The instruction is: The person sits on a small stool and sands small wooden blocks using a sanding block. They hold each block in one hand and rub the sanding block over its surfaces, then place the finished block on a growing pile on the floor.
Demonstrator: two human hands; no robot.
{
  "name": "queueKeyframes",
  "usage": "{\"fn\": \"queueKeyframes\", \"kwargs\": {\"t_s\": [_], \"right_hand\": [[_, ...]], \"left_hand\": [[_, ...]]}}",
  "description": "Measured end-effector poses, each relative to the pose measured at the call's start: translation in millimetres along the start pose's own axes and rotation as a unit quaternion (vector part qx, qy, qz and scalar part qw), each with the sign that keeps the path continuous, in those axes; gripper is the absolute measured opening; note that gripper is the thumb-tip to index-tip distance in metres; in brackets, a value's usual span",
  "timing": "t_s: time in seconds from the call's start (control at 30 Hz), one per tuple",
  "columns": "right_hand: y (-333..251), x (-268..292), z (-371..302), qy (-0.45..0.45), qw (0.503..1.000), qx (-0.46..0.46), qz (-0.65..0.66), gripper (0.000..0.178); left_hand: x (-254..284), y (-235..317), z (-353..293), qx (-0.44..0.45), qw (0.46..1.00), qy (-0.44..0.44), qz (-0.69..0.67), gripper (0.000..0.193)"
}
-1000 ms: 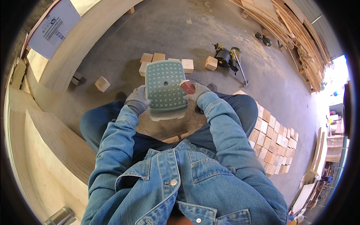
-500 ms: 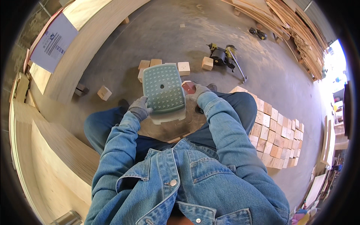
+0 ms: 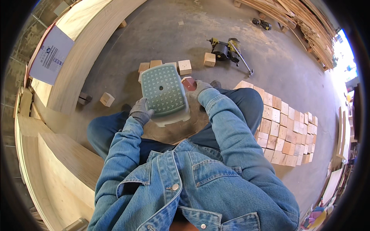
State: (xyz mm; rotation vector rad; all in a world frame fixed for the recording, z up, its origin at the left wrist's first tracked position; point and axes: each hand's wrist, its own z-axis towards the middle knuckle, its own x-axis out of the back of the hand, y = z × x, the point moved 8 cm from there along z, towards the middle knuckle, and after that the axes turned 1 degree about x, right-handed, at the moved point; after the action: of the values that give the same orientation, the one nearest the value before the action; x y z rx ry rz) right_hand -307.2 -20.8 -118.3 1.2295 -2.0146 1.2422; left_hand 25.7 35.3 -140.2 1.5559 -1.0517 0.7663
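Note:
A step stool [image 3: 163, 88] with a green textured top and a pale base stands on the floor between my knees. My left hand [image 3: 141, 111], in a grey glove, grips its near left edge, the thumb resting on top. At the stool's right side, my gloved right hand [image 3: 199, 89] is closed on a reddish-brown flat piece [image 3: 189, 84] that looks like sandpaper. Some pale wood shows just beyond that piece; how the two meet is hard to make out. Behind the stool sit several wooden blocks [image 3: 184, 67].
Several cut wooden blocks [image 3: 285, 131] are packed in rows beside my right knee. A nail gun [image 3: 225, 51] lies ahead on the concrete. One loose block [image 3: 107, 99] sits to the left, near long plywood boards [image 3: 86, 73]. Stacked planks [image 3: 304, 27] line the far right.
The whole view has shifted slightly, with the floor objects ahead moving up and left in the picture. Both hands keep their places at the stool and on the reddish-brown piece.

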Motion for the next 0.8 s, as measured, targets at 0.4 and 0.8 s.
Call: {"fn": "queueKeyframes", "kwargs": {"t_s": [0.4,0.8], "right_hand": [[16,-3,8,0.007,1.0,0.009,0.025,0.08],[18,4,8,0.03,0.999,0.012,0.009,0.08]], "left_hand": [[-10,18,4,0.009,1.0,0.005,0.024,0.08],[-16,28,9,-0.022,0.999,-0.013,0.041,0.073]]}}
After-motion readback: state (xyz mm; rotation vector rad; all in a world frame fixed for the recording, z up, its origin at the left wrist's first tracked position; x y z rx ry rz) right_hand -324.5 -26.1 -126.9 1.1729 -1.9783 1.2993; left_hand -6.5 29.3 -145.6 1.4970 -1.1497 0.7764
